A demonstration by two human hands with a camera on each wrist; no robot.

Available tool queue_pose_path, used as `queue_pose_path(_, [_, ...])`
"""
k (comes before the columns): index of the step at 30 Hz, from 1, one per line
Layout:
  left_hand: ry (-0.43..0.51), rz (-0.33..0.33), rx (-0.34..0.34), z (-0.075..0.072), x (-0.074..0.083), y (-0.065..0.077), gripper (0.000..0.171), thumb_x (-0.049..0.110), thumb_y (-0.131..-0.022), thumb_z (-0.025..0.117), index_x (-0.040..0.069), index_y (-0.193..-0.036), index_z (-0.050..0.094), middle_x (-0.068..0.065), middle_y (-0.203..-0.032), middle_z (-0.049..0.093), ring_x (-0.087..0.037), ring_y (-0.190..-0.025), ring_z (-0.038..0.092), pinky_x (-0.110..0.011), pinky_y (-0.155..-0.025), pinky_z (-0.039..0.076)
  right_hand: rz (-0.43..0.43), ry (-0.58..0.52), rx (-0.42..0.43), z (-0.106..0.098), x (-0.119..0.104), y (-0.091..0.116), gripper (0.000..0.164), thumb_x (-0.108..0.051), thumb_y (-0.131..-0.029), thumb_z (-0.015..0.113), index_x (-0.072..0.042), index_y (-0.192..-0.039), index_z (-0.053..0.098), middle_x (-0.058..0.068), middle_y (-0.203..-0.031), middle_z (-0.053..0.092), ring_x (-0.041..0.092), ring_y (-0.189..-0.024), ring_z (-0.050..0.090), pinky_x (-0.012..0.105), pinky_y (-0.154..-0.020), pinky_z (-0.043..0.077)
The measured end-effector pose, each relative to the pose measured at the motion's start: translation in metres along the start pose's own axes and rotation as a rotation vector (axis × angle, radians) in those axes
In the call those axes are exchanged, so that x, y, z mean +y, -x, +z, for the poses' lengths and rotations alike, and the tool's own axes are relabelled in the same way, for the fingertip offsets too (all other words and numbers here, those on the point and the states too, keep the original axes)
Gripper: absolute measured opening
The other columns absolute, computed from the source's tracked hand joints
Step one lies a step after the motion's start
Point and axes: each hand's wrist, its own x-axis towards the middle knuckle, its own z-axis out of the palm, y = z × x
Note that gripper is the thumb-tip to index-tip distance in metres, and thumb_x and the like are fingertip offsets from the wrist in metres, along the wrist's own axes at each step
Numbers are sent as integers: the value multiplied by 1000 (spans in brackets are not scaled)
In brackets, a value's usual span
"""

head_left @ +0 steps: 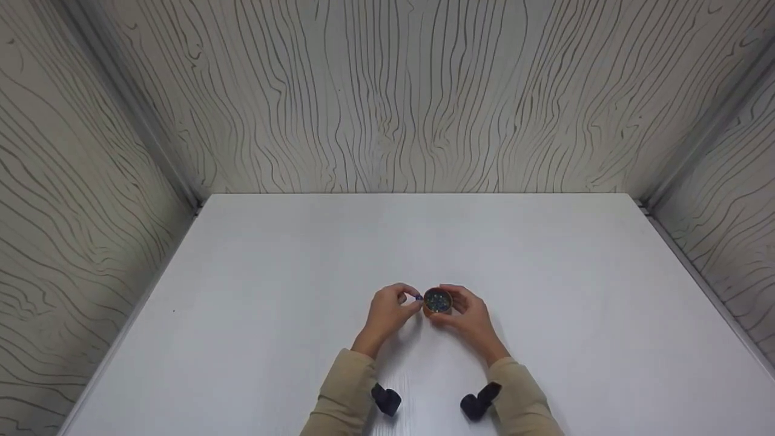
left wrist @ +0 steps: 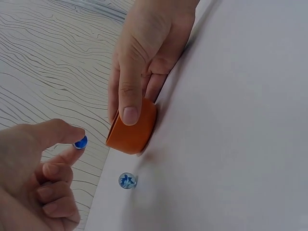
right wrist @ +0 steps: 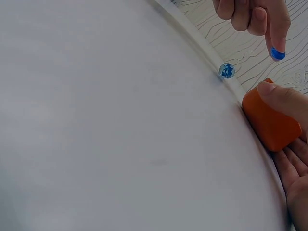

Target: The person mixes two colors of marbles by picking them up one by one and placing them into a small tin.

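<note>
My left hand point(head_left: 388, 312) pinches a blue marble point(left wrist: 81, 142) between thumb and forefinger, just left of a small orange cup point(left wrist: 134, 130). Its other fingers are curled in. My right hand point(head_left: 472, 318) holds the cup from the right, thumb on the near side and fingers round the far side. In the head view, several glassy, dark blue-green pieces show inside the cup, too small to make out singly. A clear marble with blue swirls point(left wrist: 127, 180) lies on the table beside the cup; I cannot pick it out in the head view.
The white table point(head_left: 272, 260) spreads out on all sides of the hands. Wood-patterned panels point(head_left: 387, 97) stand behind it and at both sides. A black wrist camera point(head_left: 386, 399) sits on the left sleeve, and another black camera point(head_left: 478, 404) on the right one.
</note>
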Motion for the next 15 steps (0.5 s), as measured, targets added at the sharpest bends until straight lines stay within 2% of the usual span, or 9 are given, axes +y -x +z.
queue_pose_path(3, [1,18,-2,1,0,-1,15,13,-82,72,3,-93,70,3,-70,41,-11,-67,37,-21,-60,29,-2,-7,-3,0,0,0,59,-8,-73,81,-2,-126,58,18,-132,59,33,-131,52,40,-110,40])
queue_pose_path(6, [-7,25,1,2,1,-1,14,13,-82,73,4,-92,70,0,-75,51,-11,-71,42,-22,-64,36,-6,-7,-3,0,-1,1,58,-7,-73,81,-2,-126,58,18,-132,59,34,-131,52,40,-110,40])
queue_pose_path(10, [-4,0,-8,4,3,-1,13,13,-82,72,5,-93,70,-9,-84,60,-13,-77,46,-26,-69,39,-3,-2,-4,0,-3,2,58,-8,-73,81,-2,-126,58,18,-132,59,34,-131,52,40,-109,40])
queue_pose_path(15, [-10,-19,-16,7,5,-2,13,13,-83,72,6,-94,70,-12,-93,66,-14,-81,50,-31,-74,46,9,-7,-7,0,-4,3,58,-8,-74,81,-4,-127,58,16,-133,59,33,-132,51,39,-110,40])
